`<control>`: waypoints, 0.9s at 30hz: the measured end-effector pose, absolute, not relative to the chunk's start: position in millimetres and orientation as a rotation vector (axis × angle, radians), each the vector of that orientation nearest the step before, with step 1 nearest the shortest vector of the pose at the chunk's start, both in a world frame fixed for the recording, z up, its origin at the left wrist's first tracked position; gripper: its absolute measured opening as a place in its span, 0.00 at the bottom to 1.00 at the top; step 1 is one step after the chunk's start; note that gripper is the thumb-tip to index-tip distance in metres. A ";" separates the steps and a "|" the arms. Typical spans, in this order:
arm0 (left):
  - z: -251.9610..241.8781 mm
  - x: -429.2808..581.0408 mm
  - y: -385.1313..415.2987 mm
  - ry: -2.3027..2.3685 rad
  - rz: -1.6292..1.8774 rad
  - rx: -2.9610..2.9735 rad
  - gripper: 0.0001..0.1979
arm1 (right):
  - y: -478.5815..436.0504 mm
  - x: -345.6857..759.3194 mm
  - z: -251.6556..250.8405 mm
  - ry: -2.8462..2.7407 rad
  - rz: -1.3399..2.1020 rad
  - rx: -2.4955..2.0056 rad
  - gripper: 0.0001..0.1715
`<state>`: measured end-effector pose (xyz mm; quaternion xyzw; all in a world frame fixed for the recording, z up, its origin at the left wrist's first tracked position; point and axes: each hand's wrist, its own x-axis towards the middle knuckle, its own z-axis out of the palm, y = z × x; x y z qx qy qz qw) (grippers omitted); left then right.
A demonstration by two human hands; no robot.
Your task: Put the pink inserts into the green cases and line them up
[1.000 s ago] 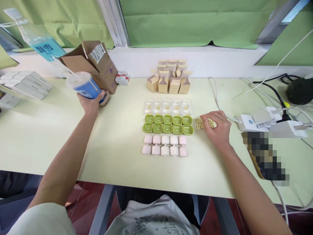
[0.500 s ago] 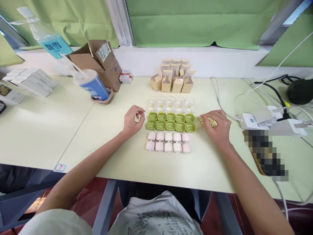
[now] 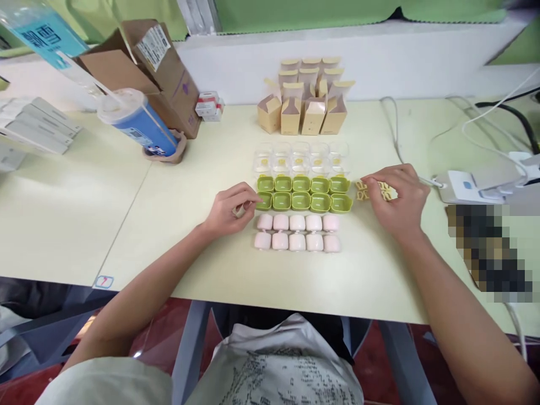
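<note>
My left hand point(image 3: 234, 208) is closed in a pinch, its fingertips at the left wall of the front-row leftmost small green cup point(image 3: 264, 201). That cup sits in two rows of glossy green cups point(image 3: 301, 201). Over a group of small pale-yellow looped pieces point(image 3: 361, 194), my right hand point(image 3: 399, 194) has its thumb and index finger pressed together; whatever lies between them is hidden. Nearer to me stand two rows of small pale-pink rounded pieces point(image 3: 297, 223). Clear plastic covers point(image 3: 300, 160) with yellow marks are lined up behind the green cups.
Open small tan boxes point(image 3: 291, 119) stand at the back by the wall. A blue cup point(image 3: 145, 126), a cardboard box point(image 3: 179, 84) and a tilted bottle point(image 3: 50, 42) are at left. A white power strip point(image 3: 459, 187), cables and a pixelated object point(image 3: 491, 247) lie at right.
The view has tilted down and nearer. My left hand has moved right and forward onto the front-left green cup. My right hand stays over the yellow pieces.
</note>
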<state>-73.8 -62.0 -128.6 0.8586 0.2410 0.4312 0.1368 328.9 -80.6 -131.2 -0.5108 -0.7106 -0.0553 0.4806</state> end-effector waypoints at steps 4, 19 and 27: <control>-129.3 -75.1 -65.3 0.737 1.216 2.526 0.11 | -85.1 330.1 -127.2 -1.712 -0.126 -1.253 0.12; -121.0 -80.7 -64.7 0.746 1.130 2.486 0.08 | -86.4 318.2 -124.6 -1.759 -0.127 -1.323 0.14; -120.0 -80.1 -68.6 0.856 1.093 2.489 0.11 | -82.4 332.6 -128.3 -1.727 -0.159 -1.243 0.11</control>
